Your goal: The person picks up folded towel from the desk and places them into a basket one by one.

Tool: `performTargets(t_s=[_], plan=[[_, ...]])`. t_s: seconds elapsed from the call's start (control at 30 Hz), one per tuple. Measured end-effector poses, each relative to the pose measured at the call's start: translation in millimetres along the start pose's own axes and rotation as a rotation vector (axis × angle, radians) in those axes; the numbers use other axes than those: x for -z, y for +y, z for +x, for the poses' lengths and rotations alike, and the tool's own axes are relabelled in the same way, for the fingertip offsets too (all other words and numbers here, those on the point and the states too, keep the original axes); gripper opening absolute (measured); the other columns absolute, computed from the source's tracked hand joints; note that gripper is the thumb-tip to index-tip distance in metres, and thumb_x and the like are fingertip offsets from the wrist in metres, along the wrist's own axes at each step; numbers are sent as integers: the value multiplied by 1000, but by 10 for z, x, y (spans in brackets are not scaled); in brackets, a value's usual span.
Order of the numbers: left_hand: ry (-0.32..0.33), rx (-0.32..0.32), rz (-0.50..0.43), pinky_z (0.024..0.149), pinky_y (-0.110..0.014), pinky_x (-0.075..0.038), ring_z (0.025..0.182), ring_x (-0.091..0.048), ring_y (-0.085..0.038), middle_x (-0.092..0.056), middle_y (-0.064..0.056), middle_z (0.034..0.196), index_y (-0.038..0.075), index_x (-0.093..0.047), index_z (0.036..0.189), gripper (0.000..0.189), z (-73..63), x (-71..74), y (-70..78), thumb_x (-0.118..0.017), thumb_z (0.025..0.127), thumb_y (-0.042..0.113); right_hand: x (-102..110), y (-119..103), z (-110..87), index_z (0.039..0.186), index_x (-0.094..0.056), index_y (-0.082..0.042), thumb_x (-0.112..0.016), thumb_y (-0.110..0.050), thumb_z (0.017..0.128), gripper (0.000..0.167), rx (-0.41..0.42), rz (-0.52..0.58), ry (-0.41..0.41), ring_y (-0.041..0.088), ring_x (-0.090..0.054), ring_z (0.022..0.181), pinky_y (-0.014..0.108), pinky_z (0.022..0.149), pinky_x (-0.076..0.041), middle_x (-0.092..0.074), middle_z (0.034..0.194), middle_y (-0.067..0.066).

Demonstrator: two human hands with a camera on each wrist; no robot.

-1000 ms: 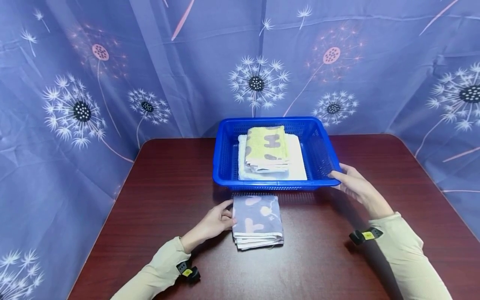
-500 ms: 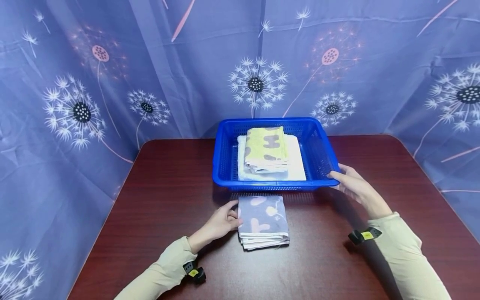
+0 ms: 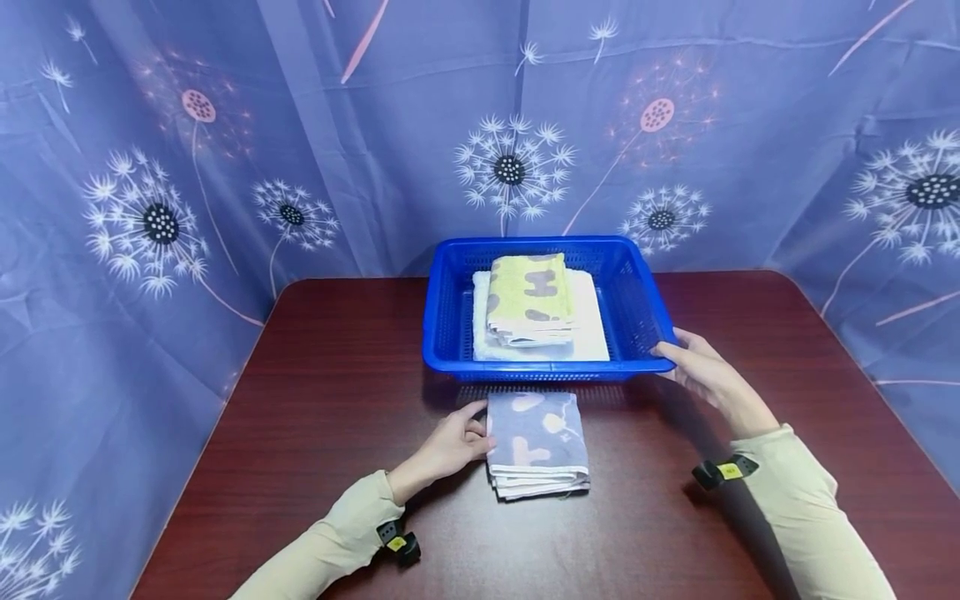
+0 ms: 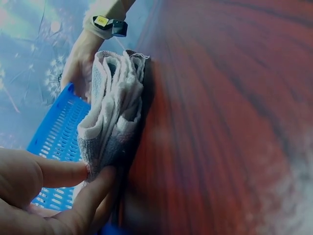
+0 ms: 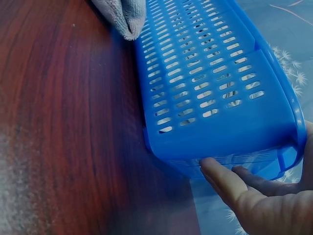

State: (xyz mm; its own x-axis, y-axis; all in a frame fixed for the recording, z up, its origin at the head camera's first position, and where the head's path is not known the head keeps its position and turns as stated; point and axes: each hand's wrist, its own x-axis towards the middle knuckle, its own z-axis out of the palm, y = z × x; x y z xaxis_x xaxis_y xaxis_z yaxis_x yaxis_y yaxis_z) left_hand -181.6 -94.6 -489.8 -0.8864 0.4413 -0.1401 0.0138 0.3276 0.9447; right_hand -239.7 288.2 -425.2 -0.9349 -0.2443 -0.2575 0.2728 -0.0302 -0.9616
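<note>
A folded grey towel with pale pink and white patterns lies on the table, in front of a blue plastic basket. My left hand is at the towel's left edge; in the left wrist view its thumb and fingers pinch the near end of the folds. My right hand grips the basket's front right corner, thumb over the rim and fingertips against the outer wall. Inside the basket, a folded yellow-and-grey towel rests on a white folded towel.
The dark red wooden table reaches back to a blue curtain with dandelion prints, which also hangs along both sides. Each sleeve carries a black wrist device, one on the left and one on the right.
My left hand and the grey towel have slid a little to the right along the basket's front. My right hand keeps its grip, and the basket stays in place.
</note>
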Motion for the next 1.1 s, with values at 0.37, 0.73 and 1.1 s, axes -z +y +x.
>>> performTargets(t_s=[0.37,0.73,1.1], plan=[[33,-2,-6,73,-29,-56,85,-70,-29,-68,-25,94,-13,-35,140,65,-2,-43,25,-67,85,1,-7,17,-1,145,-6,16,-45,-10,100,65,-11,-36,38,4,-66,80,19,77,-55,-65,97,-7],[68,8,-6,76,-30,-57,86,-71,-30,-69,-26,98,-10,-41,138,58,-28,-26,17,-66,87,5,-59,113,-41,151,6,5,-11,-56,100,82,-33,-155,8,-2,-61,95,37,97,-50,-11,152,38],[101,18,-89,66,-32,-59,71,-70,-28,-67,-26,91,-13,-48,127,33,-81,1,47,-46,99,4,-231,354,-300,135,-26,25,-14,-13,102,52,-143,-236,83,5,-67,81,23,74,-56,-70,97,2]])
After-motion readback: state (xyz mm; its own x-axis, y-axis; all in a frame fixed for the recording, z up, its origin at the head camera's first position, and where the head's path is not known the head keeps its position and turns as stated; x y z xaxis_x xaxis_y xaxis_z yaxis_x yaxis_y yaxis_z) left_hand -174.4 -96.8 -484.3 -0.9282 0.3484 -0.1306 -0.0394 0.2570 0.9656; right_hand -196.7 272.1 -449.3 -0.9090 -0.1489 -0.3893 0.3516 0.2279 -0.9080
